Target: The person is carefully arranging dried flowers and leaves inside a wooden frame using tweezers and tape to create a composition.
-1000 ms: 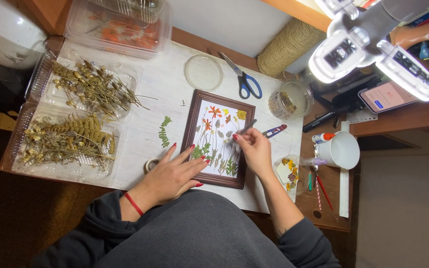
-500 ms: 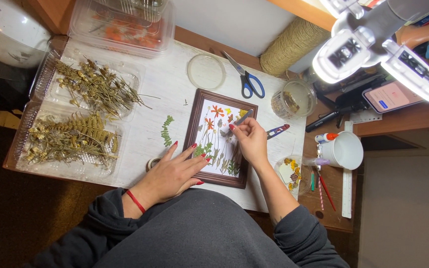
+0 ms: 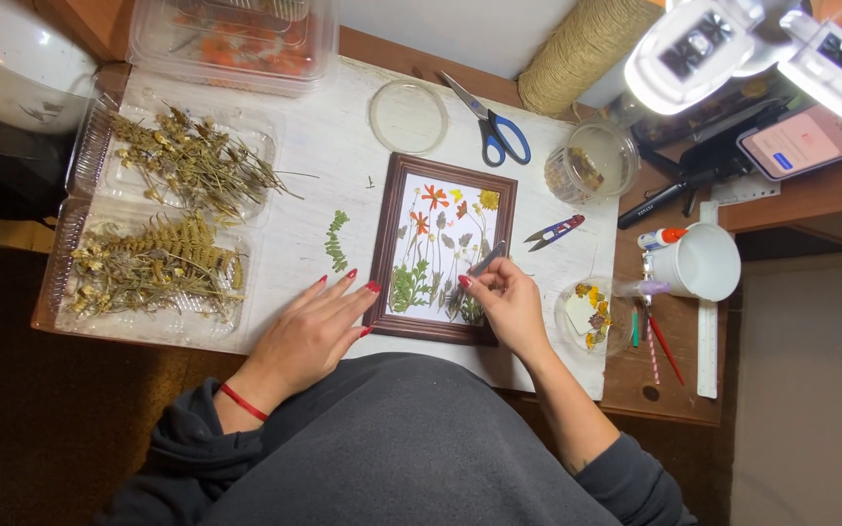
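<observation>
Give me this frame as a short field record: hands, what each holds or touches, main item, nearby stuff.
left hand: flat on the white work surface, fingertips at the frame's left edge
right hand: holds tweezers over the lower right of the frame
frame: dark wooden, upright rectangle, pressed flowers laid on white backing
left of frame: small green fern sprig; clear trays of dried plants
above frame: blue-handled scissors, round clear lid
right of frame: small snips, white mug
</observation>
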